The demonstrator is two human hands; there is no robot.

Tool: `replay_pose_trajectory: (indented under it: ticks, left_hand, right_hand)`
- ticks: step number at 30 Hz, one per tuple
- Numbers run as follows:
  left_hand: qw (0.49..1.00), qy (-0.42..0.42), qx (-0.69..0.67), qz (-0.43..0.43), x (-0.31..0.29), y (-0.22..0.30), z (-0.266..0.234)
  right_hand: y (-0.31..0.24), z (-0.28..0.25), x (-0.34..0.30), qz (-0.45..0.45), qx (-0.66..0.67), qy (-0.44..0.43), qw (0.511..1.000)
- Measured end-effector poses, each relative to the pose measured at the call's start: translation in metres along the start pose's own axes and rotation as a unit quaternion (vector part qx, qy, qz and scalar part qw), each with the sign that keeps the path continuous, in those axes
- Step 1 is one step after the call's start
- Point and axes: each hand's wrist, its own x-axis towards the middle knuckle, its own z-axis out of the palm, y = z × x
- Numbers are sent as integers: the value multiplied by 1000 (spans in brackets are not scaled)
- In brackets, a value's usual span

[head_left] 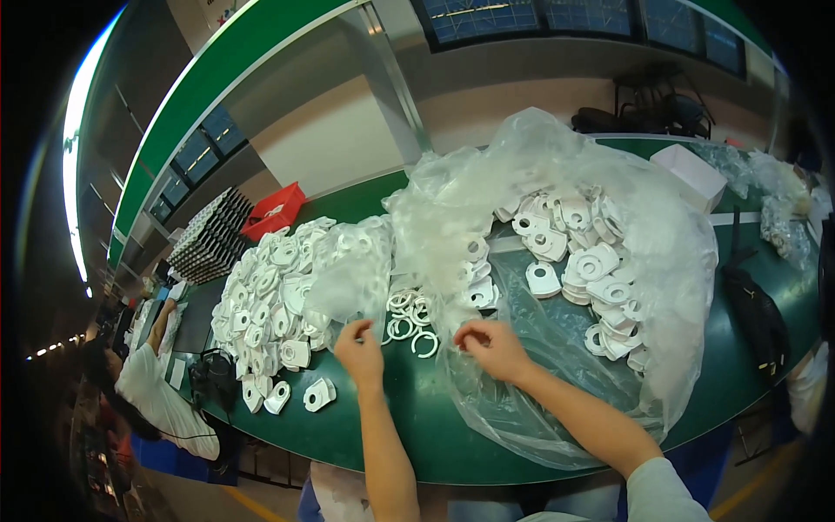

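Observation:
My left hand (358, 352) is closed, fingers curled, at the front edge of a clear plastic sheet or bag (348, 291) that lies over part of a pile of white plastic parts (274, 283). Just right of it lie several white open rings (424, 344). My right hand (494, 350), also closed in a pinch, is at the left edge of a large clear plastic bag (557, 409). More white parts with round holes (600, 261) spill inside that bag. What either hand pinches, if anything, is too small to make out.
A red bin (275, 211) and stacked dark trays (209, 235) stand at the back left of the green table (409, 435). At the right are a white box (690, 177) and a black bag (755, 317). A co-worker (161, 391) sits at the far left.

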Motion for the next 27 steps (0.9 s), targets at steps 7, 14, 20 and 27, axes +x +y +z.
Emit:
replay_pose_trajectory:
  ticks: [7, 14, 20, 27]
  left_hand:
    - [985, -55, 164, 14, 30, -56, 11]
    - [940, -134, 297, 100, 34, -104, 24]
    - [937, -223, 265, 52, 29, -32, -12]
    - [997, 60, 5, -55, 20, 15, -51]
  right_hand:
    - [-1, -87, 19, -129, -389, 254, 876]
    - [13, -71, 11, -38, -552, 167, 816]
    - [13, -85, 15, -33, -436, 195, 878]
    - [-19, -77, 30, -41, -195, 308, 930]
